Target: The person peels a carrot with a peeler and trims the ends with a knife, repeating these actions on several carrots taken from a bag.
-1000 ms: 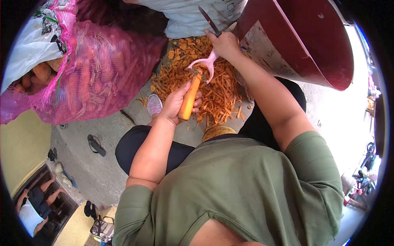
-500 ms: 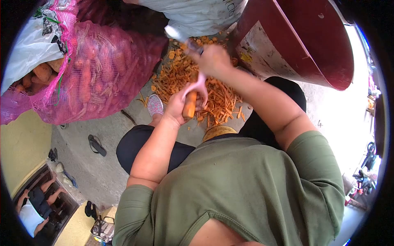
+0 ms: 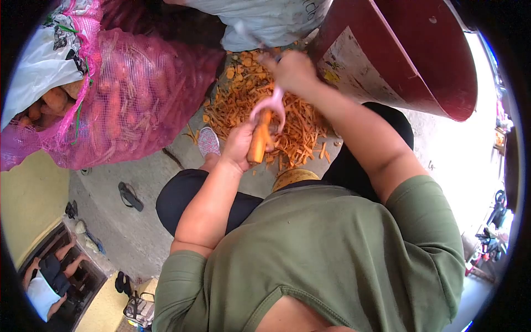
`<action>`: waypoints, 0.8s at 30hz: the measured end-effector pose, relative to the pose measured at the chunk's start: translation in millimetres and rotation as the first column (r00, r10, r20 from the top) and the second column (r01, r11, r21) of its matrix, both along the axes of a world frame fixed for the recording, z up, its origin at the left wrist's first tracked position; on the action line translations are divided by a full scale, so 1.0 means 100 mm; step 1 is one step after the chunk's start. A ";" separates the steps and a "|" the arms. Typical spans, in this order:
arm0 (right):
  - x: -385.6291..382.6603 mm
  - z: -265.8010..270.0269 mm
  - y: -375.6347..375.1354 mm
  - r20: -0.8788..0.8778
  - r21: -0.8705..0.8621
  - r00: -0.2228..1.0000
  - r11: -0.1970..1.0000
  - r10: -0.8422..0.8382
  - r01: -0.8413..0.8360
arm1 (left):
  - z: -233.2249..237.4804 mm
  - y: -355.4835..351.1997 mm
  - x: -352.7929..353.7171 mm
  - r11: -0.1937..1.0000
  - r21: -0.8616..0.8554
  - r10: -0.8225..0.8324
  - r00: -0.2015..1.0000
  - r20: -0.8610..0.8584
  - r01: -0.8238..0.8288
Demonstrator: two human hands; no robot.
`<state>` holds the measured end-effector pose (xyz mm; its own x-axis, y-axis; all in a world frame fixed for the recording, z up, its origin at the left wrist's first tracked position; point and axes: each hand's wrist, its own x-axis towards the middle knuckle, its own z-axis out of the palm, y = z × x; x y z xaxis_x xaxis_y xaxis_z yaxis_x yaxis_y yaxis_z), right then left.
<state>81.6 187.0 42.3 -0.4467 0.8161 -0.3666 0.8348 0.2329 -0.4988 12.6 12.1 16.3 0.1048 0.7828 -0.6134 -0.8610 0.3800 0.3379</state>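
My left hand [image 3: 240, 145] is closed around an orange carrot [image 3: 258, 145], held over the heap of peelings. A pink peeler [image 3: 271, 103] lies against the carrot's upper part, its handle running up into my right hand [image 3: 293, 71], whose fingers are wrapped round it. From the same right hand a knife [image 3: 249, 34] with a pale blade sticks out toward the upper left, blurred by motion. Below both hands, orange peelings and carrot pieces [image 3: 298, 130] cover the ground.
Pink mesh sacks of carrots [image 3: 130, 99] stand at the left, a white sack [image 3: 265, 22] at the top, and a large red container [image 3: 381, 61] at the upper right. A black slipper [image 3: 130, 196] lies on the floor. Another person [image 3: 44, 290] is at the lower left.
My right hand has shifted slightly right, with the peeler and knife. The carrot's angle has changed a little in my left hand.
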 end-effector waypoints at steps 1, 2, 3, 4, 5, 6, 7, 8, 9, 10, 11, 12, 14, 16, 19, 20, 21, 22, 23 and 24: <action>0.03 -0.24 0.28 -0.048 0.033 0.997 0.998 -0.055 0.057 | 0.02 -0.01 0.00 1.000 0.014 0.004 0.997 0.074 -0.005; 0.08 -0.43 0.50 -0.097 0.063 0.990 0.992 -0.106 0.113 | 0.06 -0.01 0.00 1.000 0.027 0.009 0.989 0.148 -0.013; 0.11 -0.41 0.55 -0.111 0.045 0.980 0.985 -0.162 0.168 | 0.14 0.00 0.01 0.999 0.040 -0.003 0.992 0.125 -0.002; 0.13 -0.39 0.60 -0.126 0.026 0.968 0.974 -0.219 0.224 | 0.13 -0.01 -0.01 0.999 0.037 0.004 0.991 0.132 -0.009; 0.14 -0.38 0.64 -0.138 0.009 0.952 0.960 -0.274 0.278 | 0.11 -0.02 -0.03 0.999 0.034 0.012 0.990 0.142 -0.017; 0.09 -0.23 0.53 -0.093 0.005 0.976 0.980 -0.196 0.197 | 0.08 -0.02 -0.04 0.999 0.035 0.020 0.988 0.152 -0.025; 0.03 -0.06 0.30 -0.046 0.000 0.992 0.994 -0.114 0.114 | 0.04 0.00 -0.04 1.000 -0.011 0.024 0.998 0.051 -0.023; 0.00 -0.01 0.08 -0.108 0.047 0.994 0.998 -0.030 0.035 | 0.00 0.00 -0.04 0.998 -0.061 0.023 0.998 -0.051 -0.026; -0.05 0.15 -0.13 -0.042 -0.058 0.998 0.998 0.037 -0.039 | -0.02 0.00 -0.04 0.993 -0.113 0.016 0.988 -0.155 -0.033; -0.04 0.22 -0.29 -0.081 -0.113 0.991 0.987 0.106 -0.115 | 0.00 0.00 -0.03 0.994 -0.090 0.041 0.989 -0.140 -0.054; -0.01 0.20 -0.42 -0.183 -0.152 0.976 0.977 0.121 -0.150 | 0.02 -0.01 -0.01 0.995 -0.067 0.065 0.990 -0.124 -0.074; -0.01 0.16 -0.40 -0.128 -0.089 0.985 0.988 0.114 -0.126 | 0.04 -0.01 0.00 0.995 -0.044 0.088 0.990 -0.107 -0.094; -0.04 0.04 -0.24 -0.018 0.042 0.996 0.995 0.088 -0.087 | 0.00 -0.03 -0.02 1.000 -0.004 0.012 1.000 0.028 -0.012; 0.05 -0.18 0.24 -0.040 0.052 0.998 0.997 -0.049 0.051 | 0.02 -0.04 -0.01 0.997 0.070 -0.026 0.993 0.114 0.018; 0.16 -0.21 0.55 -0.109 0.090 0.963 0.962 -0.247 0.257 | 0.09 -0.04 0.00 0.999 0.047 -0.006 0.986 0.164 -0.002; 0.16 -0.15 0.57 -0.112 0.099 0.952 0.950 -0.284 0.295 | 0.10 -0.04 0.00 0.999 0.038 0.002 0.986 0.170 -0.008; 0.13 -0.32 0.56 -0.223 -0.005 0.962 0.987 -0.158 0.161 | 0.06 -0.03 -0.02 1.000 0.020 0.020 0.983 0.182 -0.024; 0.04 -0.18 0.32 -0.120 0.031 0.989 0.995 -0.088 0.092 | -0.01 -0.04 -0.06 0.999 -0.003 0.039 0.980 0.197 -0.040; 0.00 -0.07 0.05 -0.126 0.025 0.992 0.999 -0.023 0.027 | -0.05 -0.04 -0.08 0.998 -0.029 0.061 0.976 0.209 -0.056; -0.05 -0.02 -0.19 -0.083 0.064 0.995 0.997 0.052 -0.047 | -0.05 -0.03 -0.06 0.994 -0.056 0.106 0.983 0.149 -0.099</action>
